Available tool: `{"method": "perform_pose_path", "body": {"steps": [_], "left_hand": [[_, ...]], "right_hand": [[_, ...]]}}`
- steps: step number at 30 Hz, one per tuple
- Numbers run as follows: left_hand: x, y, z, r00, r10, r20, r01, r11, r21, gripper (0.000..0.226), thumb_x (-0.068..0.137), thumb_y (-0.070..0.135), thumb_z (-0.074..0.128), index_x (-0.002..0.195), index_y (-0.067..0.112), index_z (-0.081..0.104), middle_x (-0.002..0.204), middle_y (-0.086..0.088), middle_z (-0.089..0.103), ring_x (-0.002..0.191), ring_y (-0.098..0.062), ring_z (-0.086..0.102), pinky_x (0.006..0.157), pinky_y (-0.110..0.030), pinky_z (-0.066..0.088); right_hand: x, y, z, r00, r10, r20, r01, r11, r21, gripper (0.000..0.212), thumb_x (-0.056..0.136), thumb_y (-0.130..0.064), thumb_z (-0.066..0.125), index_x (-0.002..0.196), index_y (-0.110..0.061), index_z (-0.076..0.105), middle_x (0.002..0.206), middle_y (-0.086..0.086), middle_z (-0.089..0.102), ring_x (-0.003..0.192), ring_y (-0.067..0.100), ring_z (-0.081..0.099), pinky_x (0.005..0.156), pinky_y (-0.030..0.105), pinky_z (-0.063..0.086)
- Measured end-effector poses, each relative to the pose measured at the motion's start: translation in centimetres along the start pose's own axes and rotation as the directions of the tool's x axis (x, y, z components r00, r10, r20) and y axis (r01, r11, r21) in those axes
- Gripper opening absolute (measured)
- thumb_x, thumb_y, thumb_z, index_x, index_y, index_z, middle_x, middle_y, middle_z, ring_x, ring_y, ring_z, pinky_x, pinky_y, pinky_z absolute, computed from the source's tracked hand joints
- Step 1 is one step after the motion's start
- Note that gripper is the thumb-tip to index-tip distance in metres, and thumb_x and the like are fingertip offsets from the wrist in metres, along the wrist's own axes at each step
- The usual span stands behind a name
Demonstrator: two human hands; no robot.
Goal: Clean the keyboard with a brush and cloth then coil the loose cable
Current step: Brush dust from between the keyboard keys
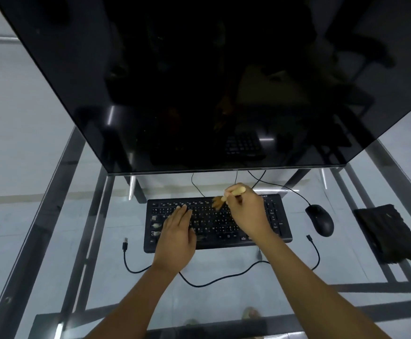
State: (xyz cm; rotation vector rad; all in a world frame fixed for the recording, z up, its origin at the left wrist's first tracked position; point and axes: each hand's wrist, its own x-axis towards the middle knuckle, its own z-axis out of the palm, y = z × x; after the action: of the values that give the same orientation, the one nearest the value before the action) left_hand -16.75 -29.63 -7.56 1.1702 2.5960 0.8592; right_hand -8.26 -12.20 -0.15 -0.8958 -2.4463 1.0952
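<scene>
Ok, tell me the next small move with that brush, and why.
Probably sweep the brush rightward along the top key rows. The right hand holds it with bristles on the keyboard near the upper middle, and the left hand lies flat on the keys, steadying it. The cloth and loose cable lie untouched.

The keyboard (217,221) carries pale key legends, all too small and blurred to read.

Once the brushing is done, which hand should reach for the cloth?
Probably right: the cloth lies right of the keyboard, on the right hand side. It must drop the brush first.
</scene>
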Motion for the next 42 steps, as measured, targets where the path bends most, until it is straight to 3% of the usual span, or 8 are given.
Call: {"method": "perform_pose_path", "body": {"steps": [3,13,17,27,31,34,37,42], "left_hand": [[0.6,-0.2,0.1,1.000,0.030,-0.001,-0.030,0.998,0.046,0.047,0.090,0.014,0.052,0.135,0.006,0.047,0.144,-0.011,0.044,0.138,-0.026,0.034,0.116,-0.042,0.024],[1.4,0.1,0.4,0.997,0.020,0.075,-0.030,0.992,0.126,0.042,0.091,0.019,0.051,0.131,0.006,0.052,0.146,-0.012,0.042,0.140,-0.026,0.030,0.115,-0.046,0.024],[1.2,-0.5,0.2,0.995,0.039,0.090,-0.050,0.991,0.126,0.041,0.092,0.019,0.051,0.130,0.006,0.054,0.147,-0.011,0.041,0.140,-0.026,0.031,0.115,-0.045,0.026],[1.3,1.4,0.3,0.986,0.034,0.164,-0.059,0.987,0.148,0.043,0.097,0.029,0.040,0.137,0.013,0.046,0.154,-0.006,0.028,0.145,-0.021,0.015,0.117,-0.041,0.010],[1.3,2.5,0.6,0.975,0.047,0.216,-0.082,0.984,0.156,0.045,0.098,0.031,0.037,0.140,0.014,0.041,0.156,-0.006,0.023,0.146,-0.021,0.011,0.117,-0.041,0.009],[1.2,3.1,0.9,0.972,0.035,0.233,-0.074,0.984,0.161,0.047,0.098,0.033,0.036,0.141,0.015,0.039,0.157,-0.005,0.021,0.146,-0.021,0.009,0.117,-0.042,0.008],[1.2,3.2,0.9,0.971,0.032,0.238,-0.073,0.983,0.167,0.047,0.098,0.033,0.036,0.142,0.015,0.038,0.157,-0.006,0.019,0.146,-0.021,0.008,0.117,-0.042,0.008],[1.4,3.3,0.8,0.968,0.024,0.250,-0.068,0.983,0.172,0.047,0.098,0.033,0.035,0.143,0.016,0.036,0.158,-0.005,0.018,0.146,-0.020,0.007,0.118,-0.041,0.008]], "right_hand": [[-0.4,0.1,-0.2,0.986,0.022,0.163,-0.025,1.000,0.016,0.010,0.094,-0.015,0.056,0.090,-0.014,0.065,0.078,-0.001,0.071,0.071,0.010,0.068,0.073,0.026,0.058],[-1.3,0.2,-1.4,0.999,-0.043,0.014,0.044,0.998,-0.045,0.011,0.093,-0.013,0.057,0.088,-0.011,0.066,0.083,-0.003,0.066,0.067,0.003,0.061,0.065,0.010,0.048],[-2.4,0.7,-1.7,0.959,-0.002,0.282,0.030,0.995,-0.096,0.009,0.094,-0.018,0.058,0.090,-0.014,0.065,0.070,-0.010,0.065,0.056,-0.001,0.059,0.056,0.013,0.047],[-2.8,1.9,-2.1,0.998,0.036,-0.060,-0.036,0.999,0.004,0.008,0.092,-0.019,0.061,0.089,-0.015,0.067,0.075,-0.009,0.068,0.065,0.002,0.063,0.061,0.009,0.048],[-1.8,1.9,-2.4,0.998,0.031,0.062,-0.031,1.000,-0.007,0.008,0.093,-0.018,0.059,0.088,-0.016,0.064,0.074,-0.008,0.068,0.061,0.005,0.064,0.058,0.021,0.054],[-0.6,2.1,-2.8,0.985,0.035,-0.170,-0.023,0.997,0.075,0.012,0.094,-0.012,0.057,0.085,-0.017,0.061,0.079,-0.005,0.067,0.070,-0.001,0.065,0.067,0.014,0.053],[0.0,1.5,-3.0,0.993,0.110,0.043,-0.114,0.990,0.088,0.008,0.093,-0.016,0.058,0.087,-0.019,0.063,0.078,-0.004,0.069,0.072,0.008,0.067,0.073,0.023,0.057],[0.4,1.7,-3.5,0.989,0.148,-0.013,-0.144,0.978,0.151,0.010,0.094,-0.012,0.055,0.088,-0.014,0.062,0.079,-0.001,0.072,0.070,0.009,0.069,0.074,0.024,0.058]]}}
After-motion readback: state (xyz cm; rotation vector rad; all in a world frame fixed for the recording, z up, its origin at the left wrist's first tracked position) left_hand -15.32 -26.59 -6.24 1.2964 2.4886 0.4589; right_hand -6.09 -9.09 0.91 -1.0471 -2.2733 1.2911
